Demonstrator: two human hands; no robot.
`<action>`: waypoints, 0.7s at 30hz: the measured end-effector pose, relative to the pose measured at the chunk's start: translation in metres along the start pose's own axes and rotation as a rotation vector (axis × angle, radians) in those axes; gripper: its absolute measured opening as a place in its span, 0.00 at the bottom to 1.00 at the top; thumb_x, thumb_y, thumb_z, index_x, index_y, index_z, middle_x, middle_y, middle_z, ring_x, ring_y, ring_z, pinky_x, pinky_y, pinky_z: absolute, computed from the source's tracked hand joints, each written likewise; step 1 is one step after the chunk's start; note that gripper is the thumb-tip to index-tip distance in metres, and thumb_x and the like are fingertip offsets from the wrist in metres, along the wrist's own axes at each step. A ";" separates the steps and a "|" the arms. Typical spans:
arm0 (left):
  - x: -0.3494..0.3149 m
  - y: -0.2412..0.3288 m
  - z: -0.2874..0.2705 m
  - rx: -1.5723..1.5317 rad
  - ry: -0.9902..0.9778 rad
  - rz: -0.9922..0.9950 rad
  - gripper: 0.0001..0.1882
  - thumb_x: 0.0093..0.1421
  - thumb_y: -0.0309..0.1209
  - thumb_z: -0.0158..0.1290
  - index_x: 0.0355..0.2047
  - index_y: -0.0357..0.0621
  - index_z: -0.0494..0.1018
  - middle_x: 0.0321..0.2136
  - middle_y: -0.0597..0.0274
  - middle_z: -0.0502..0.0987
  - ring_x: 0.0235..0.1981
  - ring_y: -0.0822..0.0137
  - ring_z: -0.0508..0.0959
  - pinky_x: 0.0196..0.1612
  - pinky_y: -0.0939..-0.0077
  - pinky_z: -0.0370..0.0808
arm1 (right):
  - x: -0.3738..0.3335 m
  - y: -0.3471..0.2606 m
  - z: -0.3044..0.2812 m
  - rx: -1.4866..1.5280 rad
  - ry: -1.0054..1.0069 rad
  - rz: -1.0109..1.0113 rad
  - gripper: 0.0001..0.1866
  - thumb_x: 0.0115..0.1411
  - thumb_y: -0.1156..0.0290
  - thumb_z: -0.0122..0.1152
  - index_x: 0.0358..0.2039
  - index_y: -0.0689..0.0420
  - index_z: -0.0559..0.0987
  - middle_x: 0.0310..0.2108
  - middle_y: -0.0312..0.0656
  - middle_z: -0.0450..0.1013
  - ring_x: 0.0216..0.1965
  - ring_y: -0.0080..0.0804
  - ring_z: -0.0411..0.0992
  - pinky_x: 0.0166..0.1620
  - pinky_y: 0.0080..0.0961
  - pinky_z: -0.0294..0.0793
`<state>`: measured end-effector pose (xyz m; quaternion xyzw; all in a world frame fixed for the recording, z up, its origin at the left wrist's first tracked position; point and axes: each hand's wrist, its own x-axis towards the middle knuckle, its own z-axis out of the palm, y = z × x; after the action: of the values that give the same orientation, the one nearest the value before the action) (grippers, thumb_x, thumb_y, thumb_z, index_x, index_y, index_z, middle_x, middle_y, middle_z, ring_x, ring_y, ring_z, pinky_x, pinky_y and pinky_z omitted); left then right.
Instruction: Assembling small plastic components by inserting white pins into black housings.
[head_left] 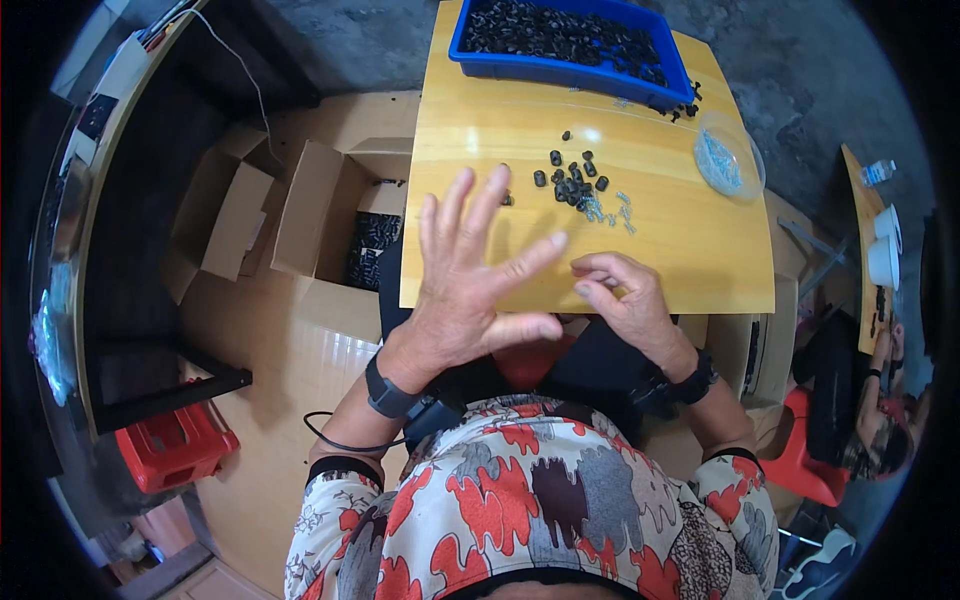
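Note:
My left hand (460,275) is raised over the table's near left edge, fingers and thumb spread wide, holding nothing. Beside its fingertips, a small black part (507,200) is partly covered. My right hand (632,300) is at the near edge, its fingers loosely bent and the thumb apart from them; nothing shows between them. Beyond both hands lies a loose cluster of small black cylindrical parts (572,186). Against its right side are several small silvery screws (625,212).
A blue tray (570,78) of black parts stands at the far edge of the wooden table (470,120). At right is a clear bowl (752,170) with small pale metal pieces. An open cardboard box (310,225) sits at left; another person (880,420) is far right.

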<state>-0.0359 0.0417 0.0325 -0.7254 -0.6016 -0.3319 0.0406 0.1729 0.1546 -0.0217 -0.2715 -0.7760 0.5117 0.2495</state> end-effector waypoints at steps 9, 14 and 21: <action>-0.026 -0.058 0.036 -1.176 -0.126 -0.458 0.30 0.63 0.50 0.45 0.56 0.40 0.64 0.49 0.49 0.72 0.36 0.63 0.79 0.59 0.61 0.61 | 0.019 0.035 -0.053 -0.217 0.280 0.058 0.06 0.54 0.78 0.60 0.33 0.63 0.78 0.28 0.41 0.76 0.28 0.25 0.75 0.32 0.19 0.73; 0.006 -0.024 0.028 0.008 -0.049 -0.179 0.29 0.52 0.31 0.58 0.55 0.42 0.67 0.54 0.55 0.69 0.58 0.60 0.64 0.60 0.62 0.58 | 0.043 0.036 -0.069 -0.349 0.250 0.044 0.06 0.55 0.76 0.59 0.34 0.63 0.78 0.29 0.43 0.75 0.29 0.28 0.76 0.33 0.21 0.73; -0.001 -0.035 0.027 -0.242 -0.029 -0.226 0.17 0.54 0.30 0.57 0.46 0.44 0.76 0.54 0.54 0.68 0.58 0.57 0.65 0.60 0.65 0.58 | 0.091 0.034 -0.072 -0.586 0.123 -0.078 0.08 0.54 0.75 0.57 0.36 0.58 0.78 0.31 0.45 0.74 0.33 0.41 0.73 0.38 0.30 0.72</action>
<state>-0.0558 0.0625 -0.0008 -0.6575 -0.6355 -0.3938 -0.0933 0.1602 0.2746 -0.0180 -0.3325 -0.8839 0.2386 0.2264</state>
